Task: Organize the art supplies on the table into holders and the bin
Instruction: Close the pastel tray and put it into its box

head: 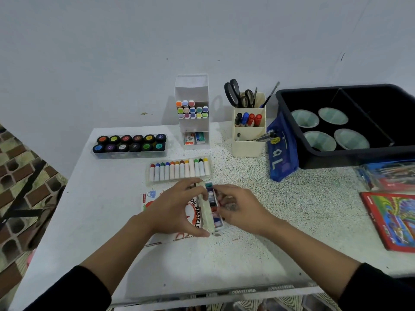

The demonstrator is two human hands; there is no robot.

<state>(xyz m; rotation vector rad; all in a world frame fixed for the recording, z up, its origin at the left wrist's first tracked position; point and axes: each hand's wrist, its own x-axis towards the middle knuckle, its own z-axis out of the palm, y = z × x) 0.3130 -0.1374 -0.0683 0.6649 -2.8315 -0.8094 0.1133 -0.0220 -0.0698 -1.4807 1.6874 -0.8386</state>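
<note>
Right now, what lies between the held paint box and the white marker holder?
The tray of oil pastels lies between paint box and marker holder, in the head view.

This looks like a hobby art corner in a home: a white speckled table [292, 209] stands against a bare pale-grey painted wall [112, 52], with a brown brick-patterned floor covering [20, 176] beside it. On the table stand a white tiered plastic marker holder [192, 127], a cream plastic desk organiser [247, 149] holding scissors [233, 92] and pens [248, 118], and a black plastic bin [350, 159].
</note>
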